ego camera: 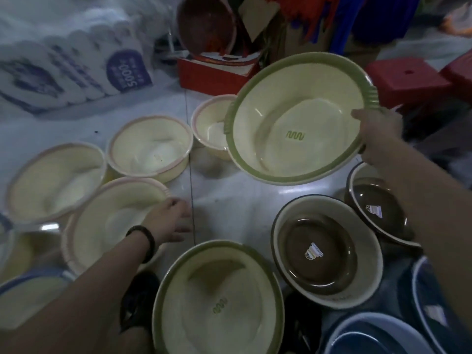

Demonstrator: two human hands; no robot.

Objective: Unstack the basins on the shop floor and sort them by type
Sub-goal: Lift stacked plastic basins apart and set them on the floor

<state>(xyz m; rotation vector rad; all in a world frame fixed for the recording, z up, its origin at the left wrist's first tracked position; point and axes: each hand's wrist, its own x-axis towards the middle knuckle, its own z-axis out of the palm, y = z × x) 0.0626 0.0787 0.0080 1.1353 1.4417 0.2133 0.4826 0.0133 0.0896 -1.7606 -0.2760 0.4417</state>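
Green-rimmed cream basin (293,123) is hanging in the air over the shop floor (229,200), tilted with its inside facing the camera. A person's right hand (378,131) is gripping its right rim beside the ribbed handle, thumb lying on the inner edge and fingers wrapping behind. The right arm is reaching forward, almost straight. The left arm, wearing a dark bracelet (143,241), is stretching low toward a pink-rimmed basin (109,221) sitting on the floor. The left hand (168,218) is hovering at its far rim, fingers loosely curled and holding nothing, though blur is making contact hard to judge. A second green-rimmed basin (217,302) is lying nearest the camera, with brown-bottomed basins (324,251) nesting to its right.
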